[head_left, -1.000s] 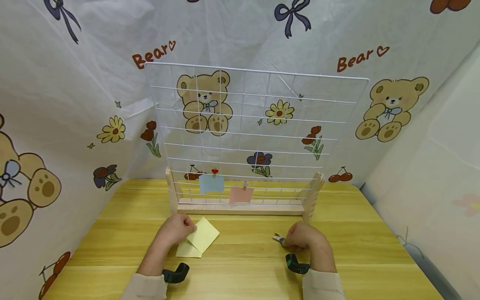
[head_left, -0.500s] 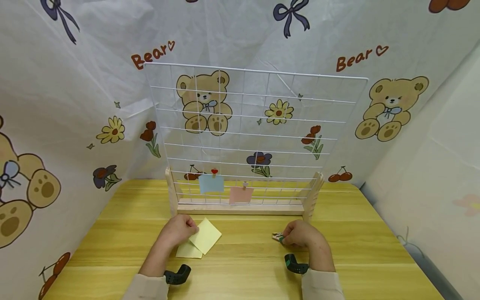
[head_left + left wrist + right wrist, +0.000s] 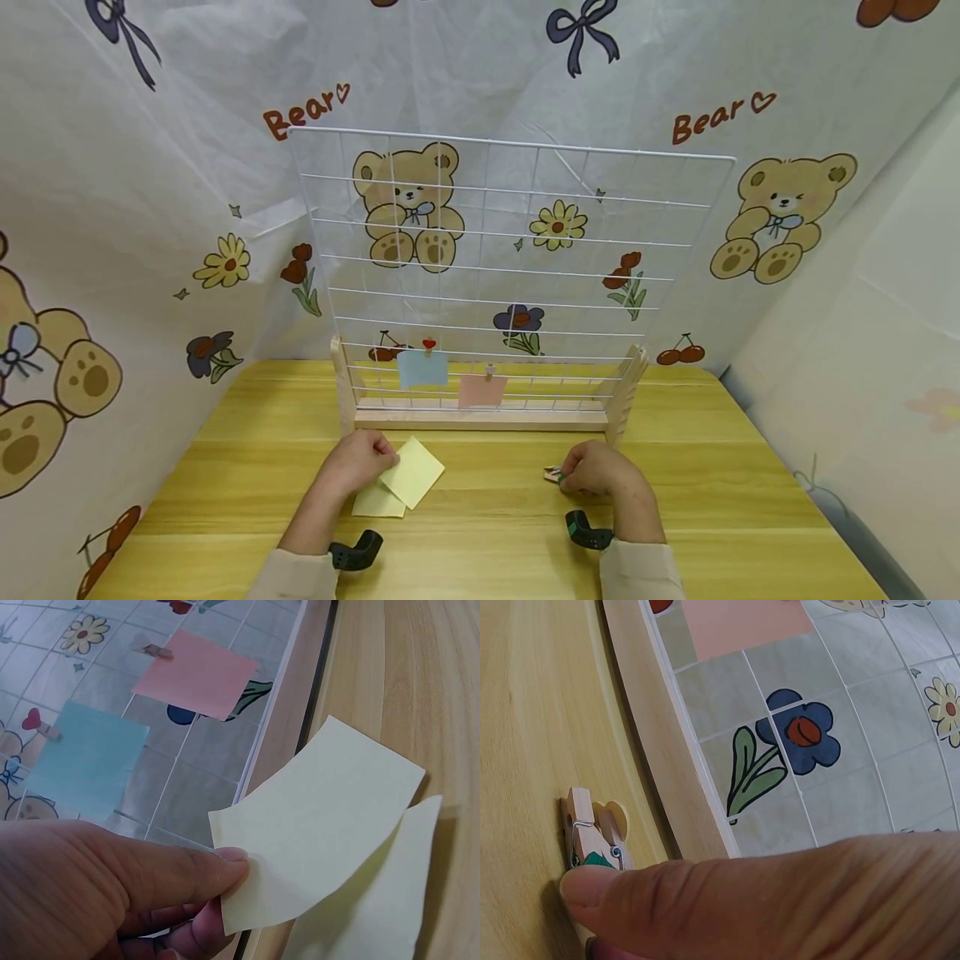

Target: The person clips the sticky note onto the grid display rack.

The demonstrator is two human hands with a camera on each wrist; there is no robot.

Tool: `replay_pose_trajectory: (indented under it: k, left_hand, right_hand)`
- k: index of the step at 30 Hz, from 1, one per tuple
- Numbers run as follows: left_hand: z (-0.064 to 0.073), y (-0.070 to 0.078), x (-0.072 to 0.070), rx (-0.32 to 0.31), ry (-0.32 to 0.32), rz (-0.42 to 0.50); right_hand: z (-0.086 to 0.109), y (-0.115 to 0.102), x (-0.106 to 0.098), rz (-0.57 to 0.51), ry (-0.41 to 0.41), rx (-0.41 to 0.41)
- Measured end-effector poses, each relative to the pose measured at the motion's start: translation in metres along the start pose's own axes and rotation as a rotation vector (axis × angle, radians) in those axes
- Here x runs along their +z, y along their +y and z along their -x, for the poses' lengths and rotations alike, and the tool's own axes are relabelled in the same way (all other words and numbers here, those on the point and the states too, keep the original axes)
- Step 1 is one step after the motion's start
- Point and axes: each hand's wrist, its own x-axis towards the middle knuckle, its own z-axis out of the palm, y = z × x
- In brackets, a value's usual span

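My left hand (image 3: 358, 460) pinches the left corner of a pale yellow paper note (image 3: 330, 817) between thumb and fingers. Part of a second yellow note (image 3: 377, 502) shows beneath it. On the right, my right hand (image 3: 600, 468) is at the tabletop with thumb and fingers on a small wooden clothespin (image 3: 583, 829) that has a wire spring and a green part. A pale heart-shaped piece (image 3: 616, 817) shows just behind; whether it belongs to a second clothespin I cannot tell. My right fingers are mostly hidden behind the thumb in the right wrist view.
A white wire grid (image 3: 487, 268) stands in a wooden base (image 3: 480, 419) behind my hands. Clipped low on it are a blue note (image 3: 423, 369), under a red-heart clothespin (image 3: 45, 729), and a pink note (image 3: 482, 392). A bear-print cloth (image 3: 480, 67) hangs behind.
My left hand has shifted slightly right, sliding the upper yellow note with it. My right hand has moved a little left, and the clothespin at its fingertips has turned slightly.
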Motion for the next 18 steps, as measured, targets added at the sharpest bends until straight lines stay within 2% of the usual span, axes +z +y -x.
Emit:
replay_pose_trajectory:
  k: [18]
  left_hand:
    - [0.0015, 0.002, 0.0007, -0.002, -0.006, 0.03]
  right_hand:
    - [-0.0029, 0.0011, 0.0039, 0.057, 0.026, -0.017]
